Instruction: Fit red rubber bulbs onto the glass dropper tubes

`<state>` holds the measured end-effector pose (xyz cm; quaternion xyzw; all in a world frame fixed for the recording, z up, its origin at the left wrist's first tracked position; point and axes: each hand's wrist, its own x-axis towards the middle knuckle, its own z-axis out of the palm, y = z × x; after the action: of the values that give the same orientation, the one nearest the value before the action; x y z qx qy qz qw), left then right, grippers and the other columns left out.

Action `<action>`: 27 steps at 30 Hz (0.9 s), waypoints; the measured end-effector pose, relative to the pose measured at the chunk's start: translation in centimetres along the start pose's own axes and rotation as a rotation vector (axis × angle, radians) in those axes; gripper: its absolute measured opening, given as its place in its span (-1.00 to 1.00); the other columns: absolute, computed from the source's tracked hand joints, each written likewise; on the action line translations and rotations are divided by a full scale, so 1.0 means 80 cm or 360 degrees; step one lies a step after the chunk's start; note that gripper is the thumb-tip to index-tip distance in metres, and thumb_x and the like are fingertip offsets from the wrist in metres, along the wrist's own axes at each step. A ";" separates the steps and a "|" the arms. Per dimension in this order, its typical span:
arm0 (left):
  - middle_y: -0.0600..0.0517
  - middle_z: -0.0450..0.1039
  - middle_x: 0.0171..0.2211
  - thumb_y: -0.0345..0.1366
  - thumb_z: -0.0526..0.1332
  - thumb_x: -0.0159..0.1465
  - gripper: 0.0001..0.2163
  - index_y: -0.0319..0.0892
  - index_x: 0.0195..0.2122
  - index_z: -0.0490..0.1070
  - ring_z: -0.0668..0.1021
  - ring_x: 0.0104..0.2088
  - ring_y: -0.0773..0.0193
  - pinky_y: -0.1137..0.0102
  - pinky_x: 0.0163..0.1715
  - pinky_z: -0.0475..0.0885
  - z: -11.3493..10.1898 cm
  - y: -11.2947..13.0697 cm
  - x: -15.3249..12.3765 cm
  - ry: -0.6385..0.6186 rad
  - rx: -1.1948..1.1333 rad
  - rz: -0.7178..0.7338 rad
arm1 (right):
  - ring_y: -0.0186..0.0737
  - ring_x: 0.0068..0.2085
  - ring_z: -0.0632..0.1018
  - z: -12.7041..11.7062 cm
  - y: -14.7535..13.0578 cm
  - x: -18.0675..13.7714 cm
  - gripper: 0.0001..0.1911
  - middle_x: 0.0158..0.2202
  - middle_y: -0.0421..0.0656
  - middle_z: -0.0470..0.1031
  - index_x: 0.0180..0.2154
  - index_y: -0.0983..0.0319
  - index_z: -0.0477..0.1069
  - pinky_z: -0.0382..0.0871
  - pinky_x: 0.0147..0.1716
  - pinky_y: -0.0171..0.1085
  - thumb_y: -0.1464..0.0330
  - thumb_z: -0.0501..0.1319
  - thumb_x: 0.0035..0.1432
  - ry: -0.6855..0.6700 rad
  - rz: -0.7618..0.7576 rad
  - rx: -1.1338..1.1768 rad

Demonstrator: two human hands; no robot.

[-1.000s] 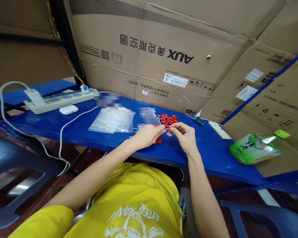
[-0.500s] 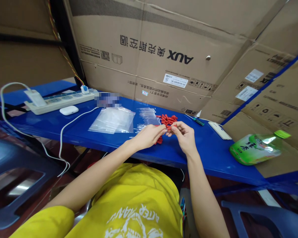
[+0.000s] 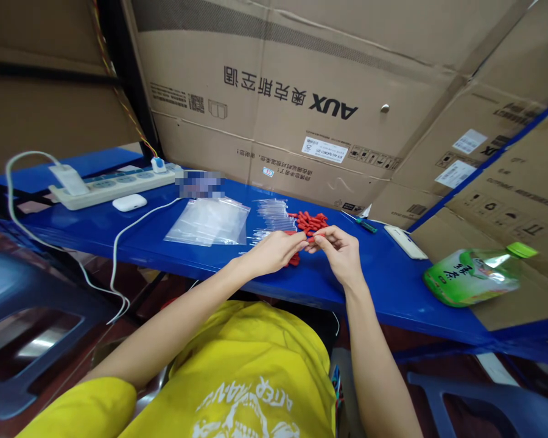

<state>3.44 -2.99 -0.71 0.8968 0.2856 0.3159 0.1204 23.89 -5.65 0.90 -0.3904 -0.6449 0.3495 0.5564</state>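
My left hand [image 3: 274, 250] and my right hand [image 3: 340, 250] meet fingertip to fingertip just above the blue table [image 3: 173, 255]. Between the fingertips sits a small red piece [image 3: 311, 238], pinched from both sides. Right behind them lies a pile of small red pieces [image 3: 308, 222], and a few more red pieces [image 3: 294, 260] lie under my left hand. A row of thin clear tubes [image 3: 270, 216] lies left of the pile. A stack of clear plastic bags [image 3: 209, 221] lies further left.
A white power strip [image 3: 114, 185] with a charger and cable, and a white earbud case [image 3: 128, 202], sit at the far left. A green bottle [image 3: 477, 275] lies on its side at right. A phone [image 3: 405, 241] and small screwdriver [image 3: 364, 224] lie behind. Cardboard boxes [image 3: 301, 91] wall the back.
My hands have stayed together over the red pieces, with only small finger movements. The view has shifted slightly.
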 end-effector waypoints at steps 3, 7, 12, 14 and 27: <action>0.07 0.40 -0.50 -0.15 -0.08 0.59 -0.66 -0.15 -0.22 0.37 0.44 -0.51 0.28 0.40 -0.44 0.15 0.000 0.001 0.001 0.0004 -0.0025 0.0004 | -0.11 -0.42 0.71 -0.001 0.000 -0.001 -0.62 -0.41 -0.15 0.69 -0.27 0.18 0.54 0.70 -0.31 -0.13 0.01 0.46 0.19 0.0006 -0.0023 -0.0032; 0.05 0.44 -0.48 -0.16 -0.06 0.59 -0.68 -0.15 -0.20 0.38 0.48 -0.49 0.27 0.41 -0.43 0.18 0.000 0.001 0.001 -0.0010 -0.0038 -0.0007 | -0.13 -0.43 0.70 -0.003 0.003 -0.002 -0.65 -0.41 -0.17 0.68 -0.26 0.18 0.55 0.68 -0.31 -0.15 0.03 0.46 0.21 0.0008 -0.0041 -0.0068; 0.05 0.48 -0.47 -0.15 -0.06 0.60 -0.69 -0.14 -0.18 0.38 0.53 -0.48 0.29 0.44 -0.43 0.24 0.003 -0.001 0.000 -0.0020 -0.0176 -0.0016 | -0.12 -0.42 0.71 -0.005 0.005 -0.002 -0.65 -0.40 -0.15 0.68 -0.27 0.18 0.56 0.67 -0.30 -0.14 0.04 0.46 0.21 0.0015 -0.0041 -0.0119; 0.05 0.48 -0.47 -0.14 -0.05 0.60 -0.69 -0.14 -0.18 0.38 0.53 -0.48 0.29 0.45 -0.42 0.25 0.004 -0.002 -0.001 -0.0016 -0.0197 -0.0005 | -0.12 -0.42 0.71 -0.005 0.005 -0.002 -0.65 -0.40 -0.14 0.69 -0.27 0.19 0.56 0.67 -0.31 -0.15 0.05 0.46 0.20 0.0022 -0.0042 -0.0127; 0.08 0.40 -0.55 -0.14 -0.05 0.59 -0.68 -0.14 -0.21 0.38 0.50 -0.52 0.27 0.44 -0.45 0.22 0.001 0.001 0.000 0.0013 -0.0142 -0.0042 | -0.11 -0.41 0.71 -0.002 0.004 -0.003 -0.64 -0.41 -0.14 0.68 -0.29 0.19 0.56 0.67 -0.28 -0.14 0.03 0.47 0.19 0.0029 -0.0043 -0.0120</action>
<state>3.50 -3.10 -0.72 0.8854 0.2835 0.3302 0.1633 24.07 -5.74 0.55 -0.4056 -0.6576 0.3138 0.5519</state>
